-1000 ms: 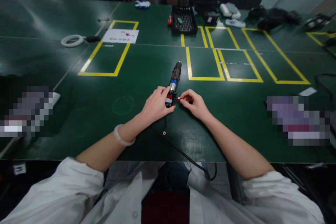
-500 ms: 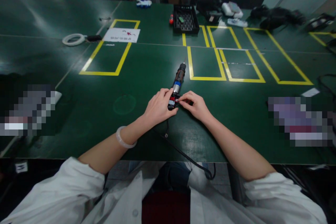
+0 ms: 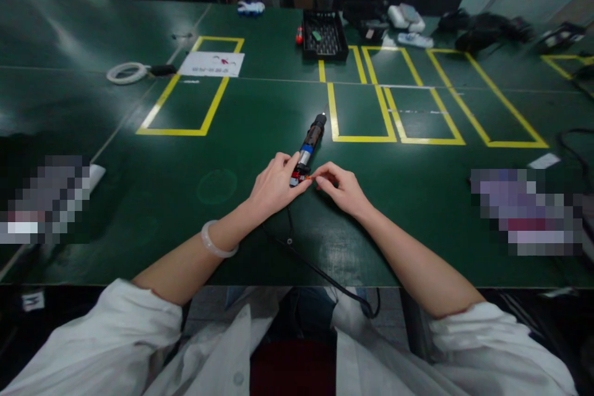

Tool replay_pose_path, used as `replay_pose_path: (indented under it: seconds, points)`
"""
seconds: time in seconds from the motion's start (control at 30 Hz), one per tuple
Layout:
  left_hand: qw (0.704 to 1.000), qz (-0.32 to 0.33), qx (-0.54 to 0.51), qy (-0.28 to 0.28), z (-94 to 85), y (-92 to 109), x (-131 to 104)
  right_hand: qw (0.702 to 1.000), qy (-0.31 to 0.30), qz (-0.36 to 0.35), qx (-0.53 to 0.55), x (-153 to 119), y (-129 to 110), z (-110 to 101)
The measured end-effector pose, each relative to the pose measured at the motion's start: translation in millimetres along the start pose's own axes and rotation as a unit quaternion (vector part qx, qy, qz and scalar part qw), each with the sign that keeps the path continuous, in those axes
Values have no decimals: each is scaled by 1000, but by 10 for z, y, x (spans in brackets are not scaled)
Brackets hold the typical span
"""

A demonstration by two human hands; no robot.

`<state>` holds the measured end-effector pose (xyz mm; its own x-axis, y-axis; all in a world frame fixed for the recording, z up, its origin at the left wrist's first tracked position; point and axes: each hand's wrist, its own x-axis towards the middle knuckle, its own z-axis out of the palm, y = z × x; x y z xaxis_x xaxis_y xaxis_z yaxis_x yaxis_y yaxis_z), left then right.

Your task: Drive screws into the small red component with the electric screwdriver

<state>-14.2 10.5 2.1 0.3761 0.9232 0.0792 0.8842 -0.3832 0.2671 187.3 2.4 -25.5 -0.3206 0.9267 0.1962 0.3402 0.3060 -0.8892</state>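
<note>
A slim motor-like tool with a black tip, blue and silver bands and a red part lies at a slant on the green table. Wrapped round its near end is my left hand, thumb on the lower side. My right hand is beside that end, thumb and forefinger pinched close to a tiny orange-red spot; whatever is between the fingertips is too small to name. From the tool's near end a black cable runs down over the table's front edge.
Yellow tape rectangles mark the green table. Farther back are a black crate, a red item, a white sheet and a white coil. Blurred-out devices lie left and right.
The view has shifted slightly. The tool's near end is more covered by my left hand, and an orange-red spot now shows by my left thumb and right fingertips.
</note>
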Motion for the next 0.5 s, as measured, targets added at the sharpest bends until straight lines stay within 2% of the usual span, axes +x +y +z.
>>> replay_pose_path:
  seconds: [0.13, 0.23, 0.37, 0.5]
  points:
    - [1000, 0, 20, -18, -87, -117, -14, 999, -29, -28, -11, 12, 26, 0]
    - [999, -11, 32, -23, -174, -336, -38, 999, -26, -30, -20, 25, 44, -7]
    - [995, -63, 70, -16, -318, -818, -67, 999, -30, -27, -28, 30, 35, -19]
    - [987, -130, 95, 2, -466, -1441, -68, 999, -32, -29, -31, 22, 16, -19]
